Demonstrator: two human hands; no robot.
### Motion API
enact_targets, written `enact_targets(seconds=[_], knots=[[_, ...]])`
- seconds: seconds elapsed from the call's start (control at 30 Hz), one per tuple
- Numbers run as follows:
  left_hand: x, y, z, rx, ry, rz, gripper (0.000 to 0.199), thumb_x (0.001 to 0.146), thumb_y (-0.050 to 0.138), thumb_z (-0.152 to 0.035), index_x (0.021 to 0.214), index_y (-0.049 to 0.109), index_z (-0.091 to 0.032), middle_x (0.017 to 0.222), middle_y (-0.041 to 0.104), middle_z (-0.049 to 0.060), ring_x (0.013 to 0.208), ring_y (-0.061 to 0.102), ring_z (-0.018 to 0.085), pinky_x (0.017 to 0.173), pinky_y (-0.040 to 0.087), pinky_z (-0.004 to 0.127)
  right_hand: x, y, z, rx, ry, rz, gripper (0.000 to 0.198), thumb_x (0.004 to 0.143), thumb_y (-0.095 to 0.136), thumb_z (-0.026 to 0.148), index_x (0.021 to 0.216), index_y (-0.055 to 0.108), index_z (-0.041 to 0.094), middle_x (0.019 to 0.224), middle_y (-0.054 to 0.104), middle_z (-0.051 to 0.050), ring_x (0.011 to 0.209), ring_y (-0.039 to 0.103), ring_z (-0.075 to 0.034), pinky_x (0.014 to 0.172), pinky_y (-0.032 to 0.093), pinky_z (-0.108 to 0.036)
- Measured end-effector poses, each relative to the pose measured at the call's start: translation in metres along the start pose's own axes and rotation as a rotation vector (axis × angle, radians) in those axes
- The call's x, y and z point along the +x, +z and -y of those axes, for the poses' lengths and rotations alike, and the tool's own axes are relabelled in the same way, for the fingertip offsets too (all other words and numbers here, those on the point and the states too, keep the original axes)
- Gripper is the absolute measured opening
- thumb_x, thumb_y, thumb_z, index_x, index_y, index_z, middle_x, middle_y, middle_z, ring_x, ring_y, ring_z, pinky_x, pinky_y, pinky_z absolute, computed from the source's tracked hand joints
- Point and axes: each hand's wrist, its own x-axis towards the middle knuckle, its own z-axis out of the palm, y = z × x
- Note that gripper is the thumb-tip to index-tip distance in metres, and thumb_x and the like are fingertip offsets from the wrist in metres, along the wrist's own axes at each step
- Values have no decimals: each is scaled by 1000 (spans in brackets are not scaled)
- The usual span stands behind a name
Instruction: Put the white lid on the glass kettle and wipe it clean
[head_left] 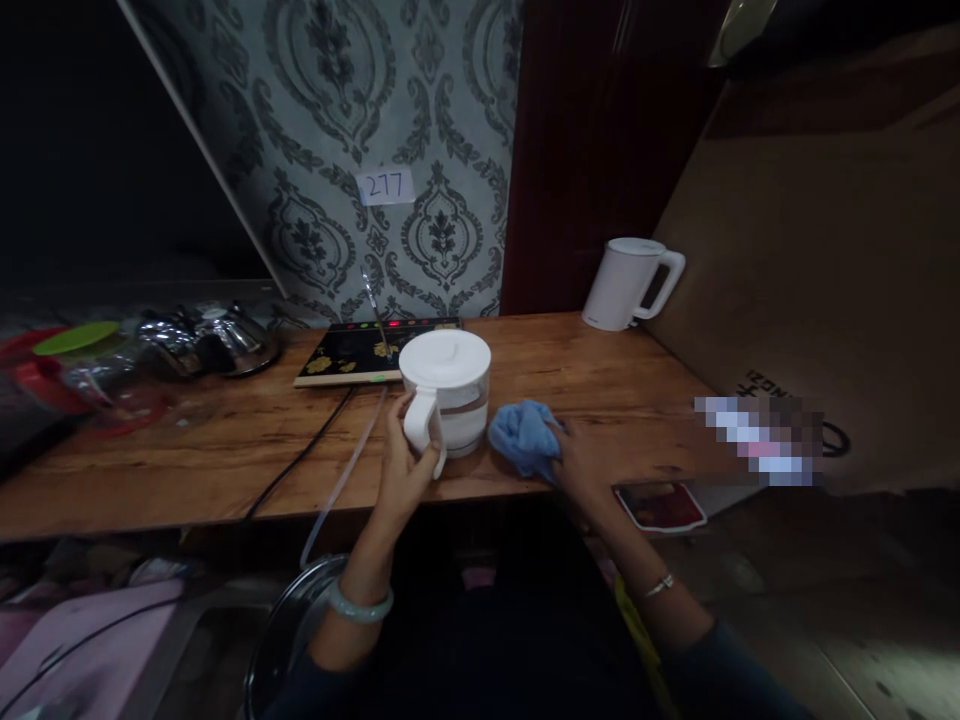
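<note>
A clear glass kettle (463,415) with a white lid (445,358) and a white handle stands near the front edge of the wooden counter. My left hand (405,455) is wrapped around its handle. Just right of the kettle, my right hand (579,460) grips a bunched blue cloth (523,438) low over the counter. The cloth hides part of my right fingers. A small gap separates cloth and kettle.
Behind the kettle lies a black induction cooker (349,350) with a thin spout above it. A white electric kettle (626,283) stands at the back right, beside a large cardboard box (810,250). Metal teapots (236,338) and a green-lidded glass jug (112,375) are at left.
</note>
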Motion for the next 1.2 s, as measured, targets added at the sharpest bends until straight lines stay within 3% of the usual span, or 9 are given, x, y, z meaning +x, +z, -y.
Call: enact_targets(seconds=[0.13,0.27,0.37,0.5,0.67,0.77,0.83,1.0,1.2], knots=[[-4,-14,-11,110,55,-82,62,82,67,-39,138,46,-22,136,53,14,116,58,27,94,52,40,-1,-25,-5,279,102,-242,47,69,53,18,112,72,22,107,71,-9,100,64,-30,92,52,-46],[-19,-23,-35,247,260,-279,46,85,65,-38,128,57,-23,126,56,12,102,61,24,89,53,41,-16,-39,36,542,128,-325,36,78,63,32,112,70,23,112,72,-9,104,66,-30,93,52,-47],[-39,-14,-52,97,320,-146,55,87,65,-43,136,51,-24,127,57,13,106,62,27,88,55,44,-28,-40,77,616,46,-335,43,79,67,39,120,68,26,123,70,-9,113,64,-33,98,51,-51],[-62,5,-61,12,229,31,97,73,76,-60,152,30,-25,146,45,20,131,52,39,101,51,55,-34,-35,123,671,-177,-114,50,80,67,42,128,66,29,130,67,-10,121,62,-35,99,52,-52],[-57,-12,-54,27,38,-328,61,78,75,-50,128,50,-24,117,64,9,103,67,26,92,56,44,-25,-33,142,949,-185,268,72,86,68,43,151,41,34,145,57,-9,130,58,-30,103,51,-49],[-39,-36,-44,51,27,-562,62,75,78,-50,123,51,-23,112,64,5,101,66,24,97,53,43,-16,-16,138,1046,32,254,54,92,59,45,144,50,32,134,65,-11,120,64,-27,95,56,-45],[-29,-48,-35,39,-9,-603,65,74,79,-49,126,49,-23,119,62,7,108,64,25,102,50,43,-10,3,138,1047,119,214,47,91,60,43,135,59,29,129,68,-11,120,64,-27,98,54,-45],[-16,-56,1,-9,-185,-458,67,69,81,-52,122,52,-23,115,66,8,104,66,25,96,53,43,9,44,160,1098,81,204,50,81,67,37,129,62,23,131,66,-11,122,61,-28,103,49,-45],[-9,-55,36,-85,-358,-238,74,61,83,-59,118,57,-20,114,68,11,106,67,29,95,53,46,30,54,189,1193,66,149,24,80,61,31,103,63,21,96,70,-2,92,65,-21,85,52,-32]])
